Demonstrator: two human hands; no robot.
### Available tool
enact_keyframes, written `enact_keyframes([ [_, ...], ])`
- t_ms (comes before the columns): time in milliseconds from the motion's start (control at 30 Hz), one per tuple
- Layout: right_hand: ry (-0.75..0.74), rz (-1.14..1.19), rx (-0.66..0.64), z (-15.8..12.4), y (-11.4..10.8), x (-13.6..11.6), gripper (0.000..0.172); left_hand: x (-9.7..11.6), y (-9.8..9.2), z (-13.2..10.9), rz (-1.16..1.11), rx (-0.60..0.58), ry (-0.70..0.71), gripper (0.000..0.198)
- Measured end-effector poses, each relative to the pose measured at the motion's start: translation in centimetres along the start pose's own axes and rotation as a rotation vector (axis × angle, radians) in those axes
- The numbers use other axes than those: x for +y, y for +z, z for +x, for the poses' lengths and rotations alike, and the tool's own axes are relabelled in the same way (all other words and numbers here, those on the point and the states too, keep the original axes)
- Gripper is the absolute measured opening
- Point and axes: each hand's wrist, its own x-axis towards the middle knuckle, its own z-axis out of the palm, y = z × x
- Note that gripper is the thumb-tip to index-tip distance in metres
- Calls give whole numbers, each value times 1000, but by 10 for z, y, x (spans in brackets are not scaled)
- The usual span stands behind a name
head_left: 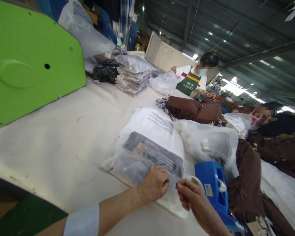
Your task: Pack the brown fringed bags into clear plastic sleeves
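Note:
A clear plastic bag (137, 164) lies flat on the table, with a dark grey printed panel (153, 152) and a white printed sheet (159, 123) showing at it. My left hand (153, 183) is closed over the bag's near edge, its fingers curled; what they grip is hidden. Just to the right, my right hand (193, 196) pinches something too small to make out, with a red spot at the fingertips. Beside that hand stands a blue tape dispenser (211, 183), a pale roll (196, 182) at its left side.
A green machine housing (36, 62) stands at left. Stacked bagged items (132, 77) sit toward the back. Brown fringed bags (194, 109) and a crumpled plastic bag (211, 137) crowd the right. Across the table is a co-worker in a green apron (189, 83).

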Motion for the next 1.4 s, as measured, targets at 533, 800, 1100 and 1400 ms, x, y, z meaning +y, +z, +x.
enact_keyframes([
  [533, -200, -746, 115, -9, -9, -21, 9, -33, 9, 6, 56, 240, 357, 33],
  [800, -330, -999, -50, -26, -27, -44, 15, -8, -13, 11, -9, -52, 24, 51],
  [1100, -341, -1188, -173, 18, -27, -52, 16, -5, -18, 11, -65, -72, -4, 49],
  [1400, -230, -1235, -29, 63, -19, -30, 13, -52, 3, -2, 98, 35, 223, 55],
])
